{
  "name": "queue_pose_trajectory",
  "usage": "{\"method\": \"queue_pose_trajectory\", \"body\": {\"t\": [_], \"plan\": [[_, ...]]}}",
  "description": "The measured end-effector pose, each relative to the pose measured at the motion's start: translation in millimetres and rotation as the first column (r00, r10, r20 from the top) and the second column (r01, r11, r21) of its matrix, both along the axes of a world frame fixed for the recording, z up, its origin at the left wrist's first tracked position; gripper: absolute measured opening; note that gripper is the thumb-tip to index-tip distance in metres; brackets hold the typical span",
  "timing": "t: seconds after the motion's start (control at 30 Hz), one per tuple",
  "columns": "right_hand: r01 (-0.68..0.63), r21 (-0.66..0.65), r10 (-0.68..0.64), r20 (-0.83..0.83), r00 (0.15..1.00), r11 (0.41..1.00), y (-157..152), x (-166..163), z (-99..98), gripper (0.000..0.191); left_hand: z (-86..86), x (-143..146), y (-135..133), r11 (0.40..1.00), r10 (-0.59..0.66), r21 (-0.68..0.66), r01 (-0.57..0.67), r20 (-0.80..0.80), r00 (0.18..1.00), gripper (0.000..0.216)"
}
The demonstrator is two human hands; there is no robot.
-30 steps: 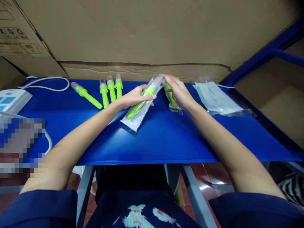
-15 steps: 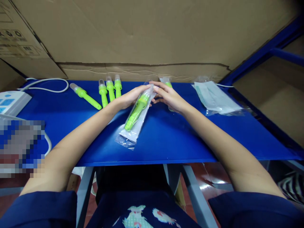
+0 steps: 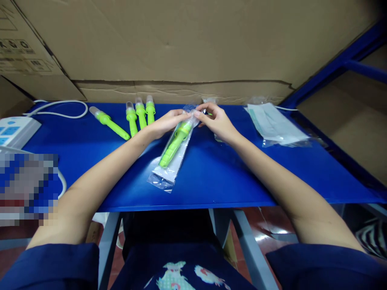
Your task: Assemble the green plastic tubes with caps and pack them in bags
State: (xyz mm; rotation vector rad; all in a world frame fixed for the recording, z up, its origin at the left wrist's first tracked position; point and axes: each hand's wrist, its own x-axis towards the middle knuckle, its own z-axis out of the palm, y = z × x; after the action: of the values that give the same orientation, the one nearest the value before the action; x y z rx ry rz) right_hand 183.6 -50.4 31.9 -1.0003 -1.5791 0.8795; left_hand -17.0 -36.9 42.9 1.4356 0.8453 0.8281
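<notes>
A clear plastic bag [image 3: 165, 183] lies slanted on the blue table, with a lime-green flashlight-like stick [image 3: 175, 147] and a folded white paper inside. My left hand [image 3: 169, 123] is closed on the bag's far end, its thumb and fingers pressed near the stick's clear cap. Opposite it, my right hand [image 3: 216, 121] pinches the same end of the bag between thumb and fingertips. Behind my right hand is another bagged item [image 3: 210, 100], mostly hidden. Several loose green sticks [image 3: 140, 112] with clear caps lie to the left of my left hand.
One more green stick [image 3: 113, 127] lies slanted further left, near a white power strip [image 3: 18, 129] and its cable. Clear bags with white papers [image 3: 276, 123] lie at the right. A cardboard wall [image 3: 181, 44] stands behind the table [image 3: 229, 177]. A blurred-out object covers the left edge.
My right fingers have drawn together into a pinch at the bag's far end. My left thumb lies further along that end. The bag has barely shifted.
</notes>
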Motion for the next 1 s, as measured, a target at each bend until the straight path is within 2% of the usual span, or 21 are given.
{"method": "queue_pose_trajectory", "body": {"t": [0.23, 0.4, 0.57, 0.7, 0.83, 1.0], "plan": [[-0.031, -0.013, 0.031, 0.022, 0.999, 0.999, -4.2, -1.5, 2.6, 0.044, -6.8, -4.4, 9.8, 0.992, 0.016, 0.124, -0.011, -0.038, 0.999, 0.044], [-0.078, -0.076, 0.078, -0.005, 0.997, 0.994, -5.9, -4.5, 0.1, 0.031, -4.1, -4.4, 5.3, 0.997, 0.004, 0.079, 0.002, -0.072, 0.997, 0.046], [-0.115, -0.051, 0.116, 0.037, 0.993, 0.992, -4.2, -3.9, -2.9, 0.037, -0.4, 0.0, 1.2, 0.998, 0.058, 0.008, -0.058, -0.056, 0.997, 0.034], [-0.055, 0.005, 0.055, 0.037, 0.998, 0.998, -2.2, -5.5, -7.1, 0.047, 1.3, 3.1, 0.7, 0.992, 0.125, -0.001, -0.125, -0.009, 0.992, 0.03], [0.005, 0.02, -0.005, 0.0, 1.0, 1.0, -2.3, -7.1, -6.5, 0.051, 0.7, 3.1, 1.8, 0.991, 0.134, 0.03, -0.134, 0.004, 0.991, 0.024], [-0.063, -0.026, 0.064, 0.038, 0.997, 0.998, -5.4, -7.5, -0.5, 0.053, -0.9, 2.5, 3.9, 0.98, 0.147, 0.133, -0.149, 0.021, 0.989, 0.015]]}}
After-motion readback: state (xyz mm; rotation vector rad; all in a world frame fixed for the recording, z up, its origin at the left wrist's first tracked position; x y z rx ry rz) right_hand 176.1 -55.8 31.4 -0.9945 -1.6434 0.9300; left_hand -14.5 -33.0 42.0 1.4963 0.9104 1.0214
